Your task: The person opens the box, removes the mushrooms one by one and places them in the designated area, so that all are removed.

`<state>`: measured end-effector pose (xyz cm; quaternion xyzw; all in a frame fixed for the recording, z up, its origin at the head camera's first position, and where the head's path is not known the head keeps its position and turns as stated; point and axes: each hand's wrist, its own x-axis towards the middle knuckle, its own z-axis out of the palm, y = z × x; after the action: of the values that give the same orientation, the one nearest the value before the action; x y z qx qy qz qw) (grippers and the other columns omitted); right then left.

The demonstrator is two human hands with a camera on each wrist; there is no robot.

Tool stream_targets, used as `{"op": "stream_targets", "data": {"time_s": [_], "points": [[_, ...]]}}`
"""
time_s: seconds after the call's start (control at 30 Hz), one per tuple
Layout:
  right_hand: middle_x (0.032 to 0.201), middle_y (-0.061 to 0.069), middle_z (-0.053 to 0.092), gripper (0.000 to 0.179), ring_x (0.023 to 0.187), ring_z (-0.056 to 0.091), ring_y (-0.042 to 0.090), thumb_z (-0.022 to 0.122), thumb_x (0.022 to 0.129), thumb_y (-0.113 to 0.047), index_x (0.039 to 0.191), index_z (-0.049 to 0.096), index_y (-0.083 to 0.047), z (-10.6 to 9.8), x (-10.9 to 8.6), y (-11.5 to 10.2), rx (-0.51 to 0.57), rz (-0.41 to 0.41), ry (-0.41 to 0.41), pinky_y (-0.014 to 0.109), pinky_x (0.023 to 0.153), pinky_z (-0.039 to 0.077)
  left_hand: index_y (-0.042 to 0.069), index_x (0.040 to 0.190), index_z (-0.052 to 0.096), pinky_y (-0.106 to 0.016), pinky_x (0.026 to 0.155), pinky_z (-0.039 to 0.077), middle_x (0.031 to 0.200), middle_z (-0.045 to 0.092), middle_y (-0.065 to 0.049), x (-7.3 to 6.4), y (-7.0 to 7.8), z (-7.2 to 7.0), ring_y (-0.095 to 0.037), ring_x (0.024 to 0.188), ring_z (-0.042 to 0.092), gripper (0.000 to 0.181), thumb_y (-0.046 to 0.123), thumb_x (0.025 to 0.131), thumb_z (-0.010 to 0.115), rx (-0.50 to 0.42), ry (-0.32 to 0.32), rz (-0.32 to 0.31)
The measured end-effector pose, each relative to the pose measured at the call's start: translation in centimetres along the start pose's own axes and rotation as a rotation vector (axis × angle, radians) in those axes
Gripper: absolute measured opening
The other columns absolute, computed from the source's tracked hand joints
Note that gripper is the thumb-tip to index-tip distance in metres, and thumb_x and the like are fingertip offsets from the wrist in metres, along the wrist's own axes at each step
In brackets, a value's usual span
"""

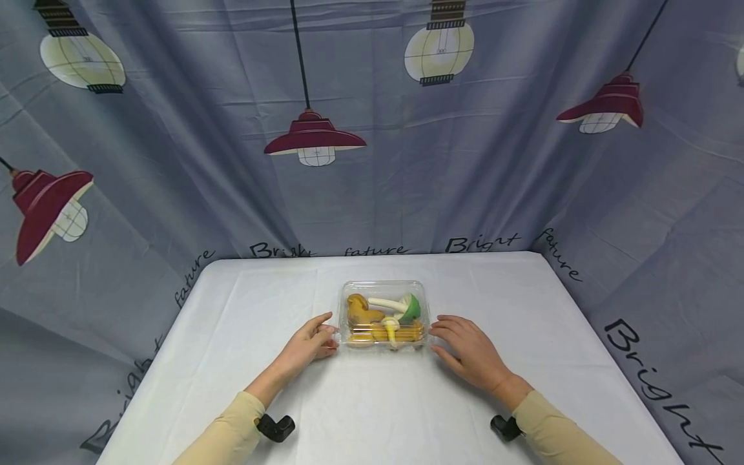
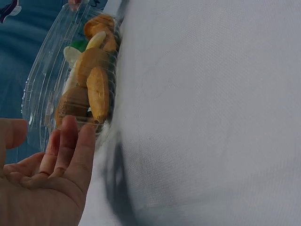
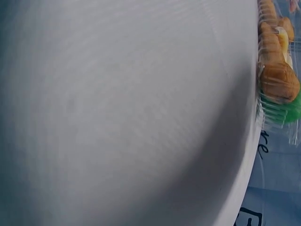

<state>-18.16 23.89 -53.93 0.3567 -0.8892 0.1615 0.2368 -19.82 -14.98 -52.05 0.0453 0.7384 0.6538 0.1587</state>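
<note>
In the head view I am seeing a clear plastic clamshell box [image 1: 383,285] sitting near the middle of the frame, just below centre, on a white-covered table [image 1: 383,407]. Inside, a green-capped mushroom [image 1: 411,309], a yellow-stemmed mushroom [image 1: 392,330] and brown mushrooms [image 1: 358,312] are lying together. The left hand [image 1: 308,342] is resting at the box's left side and the right hand [image 1: 472,352] at its right, both relaxed, fingers loosely extended and pinching nothing; whether the right fingertips are touching the wall I cannot tell. A grey curtain [image 1: 372,200] is hanging behind. In the left wrist view the box is standing out at the upper left, with the left fingers reaching its near end, thumb well apart from them, none curling round it. In the right wrist view the box is showing only partly, along the upper right edge, and the right hand is staying out of sight. To my eye, the box is looking light, thin-walled and slippery, likely to flex or dent under a squeeze, so the ribbed lower walls at both short ends are offering the safest hold, gently, with palms facing.
</note>
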Motion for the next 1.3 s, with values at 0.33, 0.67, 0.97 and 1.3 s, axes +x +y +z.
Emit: {"op": "stream_targets", "data": {"time_s": [0.33, 0.67, 0.97, 1.3], "points": [[0.123, 0.003, 0.067, 0.026, 0.124, 0.058, 0.027, 0.069, 0.099, -0.028, 0.12, 0.072, -0.013, 0.4, 0.1, 0.3, 0.021, -0.075, 0.074, 0.041, 0.108, 0.046, 0.0, 0.157, 0.033, -0.043, 0.095, 0.059, 0.131, 0.053, -0.027, -0.3, -0.1, 0.2, -0.025, 0.101, 0.066, 0.055, 0.005, 0.106, 0.052, -0.109, -0.029, -0.011], [0.122, 0.006, 0.067, 0.022, 0.12, 0.06, 0.027, 0.062, 0.104, -0.031, 0.11, 0.074, -0.013, 0.6, 0.0, 0.6, 0.032, -0.106, 0.094, 0.042, 0.101, 0.05, 0.0, 0.156, 0.035, -0.042, 0.096, 0.058, 0.131, 0.049, -0.025, -0.3, -0.2, 0.4, -0.028, 0.104, 0.065, 0.058, 0.003, 0.102, 0.056, -0.161, -0.032, -0.026], [0.118, 0.006, 0.069, 0.015, 0.112, 0.063, 0.026, 0.074, 0.095, -0.019, 0.108, 0.076, -0.014, 0.8, 0.2, 0.6, 0.038, -0.15, 0.164, 0.045, 0.089, 0.056, 0.006, 0.157, 0.036, -0.04, 0.091, 0.06, 0.122, 0.052, -0.02, -0.2, -0.8, 0.4, -0.026, 0.099, 0.067, 0.064, -0.001, 0.098, 0.059, -0.152, -0.032, -0.039], [0.118, 0.006, 0.068, 0.017, 0.109, 0.064, 0.022, 0.068, 0.101, -0.022, 0.11, 0.076, -0.011, 1.0, 0.2, 0.5, 0.069, -0.125, 0.136, 0.038, 0.087, 0.059, 0.008, 0.156, 0.037, -0.043, 0.091, 0.06, 0.12, 0.055, -0.022, -0.2, -0.8, 0.5, -0.027, 0.098, 0.067, 0.062, 0.002, 0.099, 0.059, -0.138, -0.029, -0.031]]}}
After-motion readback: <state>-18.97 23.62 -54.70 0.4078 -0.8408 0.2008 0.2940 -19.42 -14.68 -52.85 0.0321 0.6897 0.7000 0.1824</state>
